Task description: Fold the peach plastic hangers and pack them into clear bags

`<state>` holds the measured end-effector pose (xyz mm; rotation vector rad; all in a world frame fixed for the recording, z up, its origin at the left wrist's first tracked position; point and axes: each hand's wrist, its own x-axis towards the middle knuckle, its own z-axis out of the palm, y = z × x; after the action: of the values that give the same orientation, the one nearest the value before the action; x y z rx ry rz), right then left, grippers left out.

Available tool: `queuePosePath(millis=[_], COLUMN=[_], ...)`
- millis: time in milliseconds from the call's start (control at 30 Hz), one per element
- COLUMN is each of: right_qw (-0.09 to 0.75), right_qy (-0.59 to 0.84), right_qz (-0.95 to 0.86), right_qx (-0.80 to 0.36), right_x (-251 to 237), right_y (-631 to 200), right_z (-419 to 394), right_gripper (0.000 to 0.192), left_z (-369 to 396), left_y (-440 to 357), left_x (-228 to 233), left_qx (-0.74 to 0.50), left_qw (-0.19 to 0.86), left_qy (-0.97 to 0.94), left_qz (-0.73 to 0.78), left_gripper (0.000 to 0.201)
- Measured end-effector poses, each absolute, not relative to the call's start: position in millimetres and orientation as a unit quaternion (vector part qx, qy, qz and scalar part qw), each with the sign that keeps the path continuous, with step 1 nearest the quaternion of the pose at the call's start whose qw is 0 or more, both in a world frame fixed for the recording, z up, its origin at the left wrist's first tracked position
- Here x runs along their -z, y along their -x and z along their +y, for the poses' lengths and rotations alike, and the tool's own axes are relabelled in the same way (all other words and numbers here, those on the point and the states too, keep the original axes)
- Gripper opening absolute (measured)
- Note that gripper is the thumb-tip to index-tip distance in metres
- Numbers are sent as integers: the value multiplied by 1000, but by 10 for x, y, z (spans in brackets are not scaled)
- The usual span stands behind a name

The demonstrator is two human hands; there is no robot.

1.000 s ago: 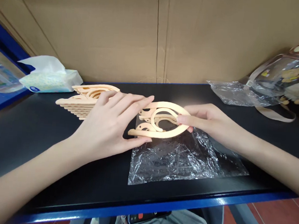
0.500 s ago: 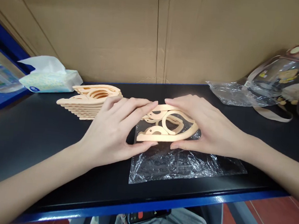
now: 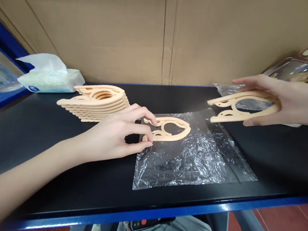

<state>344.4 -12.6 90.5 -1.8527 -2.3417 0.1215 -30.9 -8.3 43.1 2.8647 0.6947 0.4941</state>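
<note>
- My left hand (image 3: 114,135) sits at the left edge of the clear plastic bag (image 3: 193,158), thumb and fingertips pinching the near end of one peach plastic hanger piece (image 3: 169,129).
- That piece lies flat on the bag's far-left part, curved end pointing right.
- My right hand (image 3: 276,101) is up off the table at far right, clamped on a second peach hanger piece (image 3: 241,107); fingers over the top, thumb under.
- Second piece is held roughly level in the air, pointed ends facing left, above the black tabletop (image 3: 45,149) just beyond the bag's right far corner.
- Bag lies flat and crinkled on the tabletop, near the blue front edge (image 3: 161,213).
- Stack of matching peach hangers (image 3: 96,101) sits left of the bag, just beyond my left hand, not touching it.
- Tissue pack (image 3: 49,77) at back left, by the cardboard wall (image 3: 161,33).
- Crumpled clear plastic (image 3: 226,89) and a transparent bag (image 3: 300,69) at back right, partly hidden by my right hand.
- Phone (image 3: 147,222) is partly visible below the table edge.
</note>
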Motion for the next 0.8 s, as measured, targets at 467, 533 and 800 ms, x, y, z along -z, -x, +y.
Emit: queuePosePath(millis=[467, 533, 800], right_qw=[-27, -37, 23], right_qy=[540, 538, 448], right_qz=[-840, -841, -892], right_qx=[-41, -38, -55], right_x=[-730, -662, -495], right_y=[-3187, -3133, -3088], right_z=[-268, -272, -312], right_gripper=[80, 80, 79], left_z=[-28, -29, -25], left_y=[325, 327, 352], left_x=[-335, -343, -350], left_qx=[-113, -106, -91], left_qw=[119, 114, 112], left_qy=[-956, -957, -958], left_qz=[242, 245, 248], left_gripper=[18, 19, 24])
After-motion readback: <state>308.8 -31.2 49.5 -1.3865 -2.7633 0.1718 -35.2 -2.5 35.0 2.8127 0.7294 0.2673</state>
